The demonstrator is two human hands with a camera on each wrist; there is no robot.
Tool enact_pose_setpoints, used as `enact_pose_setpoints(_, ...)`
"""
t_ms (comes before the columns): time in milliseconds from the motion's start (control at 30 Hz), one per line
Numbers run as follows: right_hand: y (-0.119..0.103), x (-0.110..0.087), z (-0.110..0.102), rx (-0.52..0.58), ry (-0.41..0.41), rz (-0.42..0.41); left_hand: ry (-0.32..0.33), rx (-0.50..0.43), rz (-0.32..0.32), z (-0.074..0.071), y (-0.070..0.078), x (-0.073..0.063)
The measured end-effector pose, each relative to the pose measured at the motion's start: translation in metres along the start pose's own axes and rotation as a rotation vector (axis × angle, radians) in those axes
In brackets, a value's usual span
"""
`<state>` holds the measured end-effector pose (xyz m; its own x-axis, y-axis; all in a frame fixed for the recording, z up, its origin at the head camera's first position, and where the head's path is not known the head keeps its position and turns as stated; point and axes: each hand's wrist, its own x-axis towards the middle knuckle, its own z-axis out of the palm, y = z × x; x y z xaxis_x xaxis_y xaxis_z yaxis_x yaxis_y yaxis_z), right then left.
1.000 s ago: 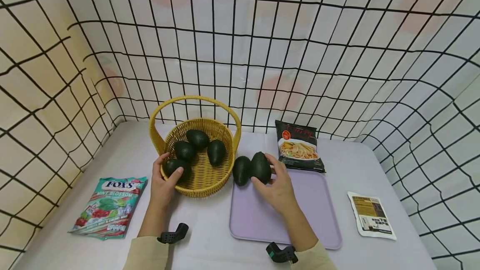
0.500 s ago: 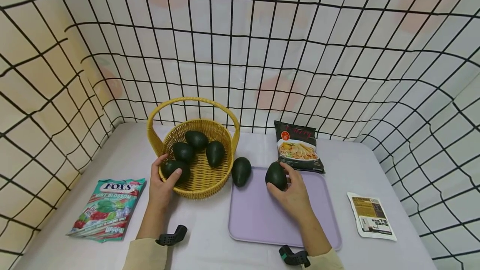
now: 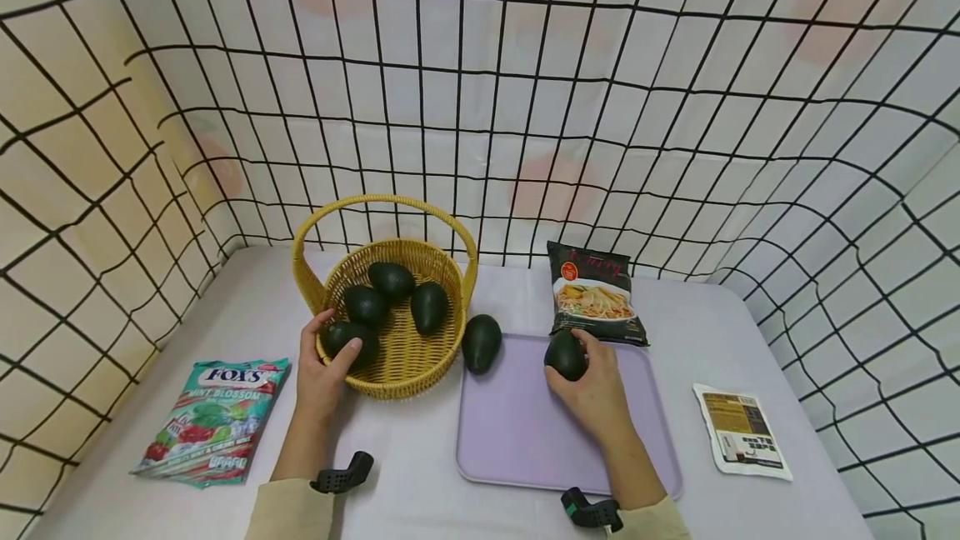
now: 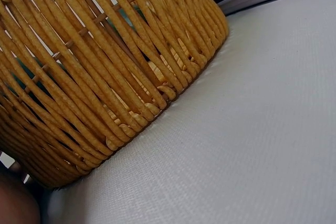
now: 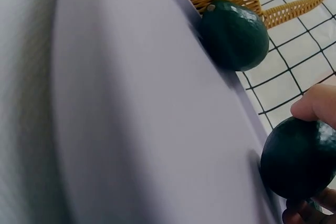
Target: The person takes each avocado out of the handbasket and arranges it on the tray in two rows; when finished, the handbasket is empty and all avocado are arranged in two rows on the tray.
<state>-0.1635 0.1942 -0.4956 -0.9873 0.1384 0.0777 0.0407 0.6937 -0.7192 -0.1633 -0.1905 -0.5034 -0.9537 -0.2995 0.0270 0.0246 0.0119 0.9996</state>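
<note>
My right hand (image 3: 597,386) grips a dark green avocado (image 3: 566,355) at the far part of the lilac tray (image 3: 517,440); in the right wrist view thumb and fingers hold that avocado (image 5: 299,156) from two sides. Another avocado (image 3: 482,343) lies at the tray's far left corner, beside the yellow wicker basket (image 3: 408,373). My left hand (image 3: 322,369) holds the basket's near left rim, its thumb reaching over an avocado (image 3: 348,342) inside. Several avocados lie in the basket. Up close in the left wrist view, the basket's woven side (image 4: 115,61) stands on the white cloth.
A black noodle packet (image 3: 596,294) lies behind the tray. To the right is a small white and brown pouch (image 3: 742,432), to the left a green candy bag (image 3: 213,419). Black wire mesh (image 3: 495,107) encloses the table's back and sides.
My right hand has moved right with the avocado, away from the one beside the basket and over the tray. The left hand has stayed on the basket rim.
</note>
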Motion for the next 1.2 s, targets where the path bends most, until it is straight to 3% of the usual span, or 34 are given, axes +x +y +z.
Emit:
enact_pose_setpoints(800, 0.001, 0.001, -0.005, 0.001, -0.024, 0.047, -0.009, -0.010, -0.002, 0.000, -0.001, 0.000)
enact_pose_setpoints(1200, 0.003, 0.002, -0.007, 0.031, 0.016, 0.004, -0.009, -0.011, -0.008, 0.000, -0.001, -0.001)
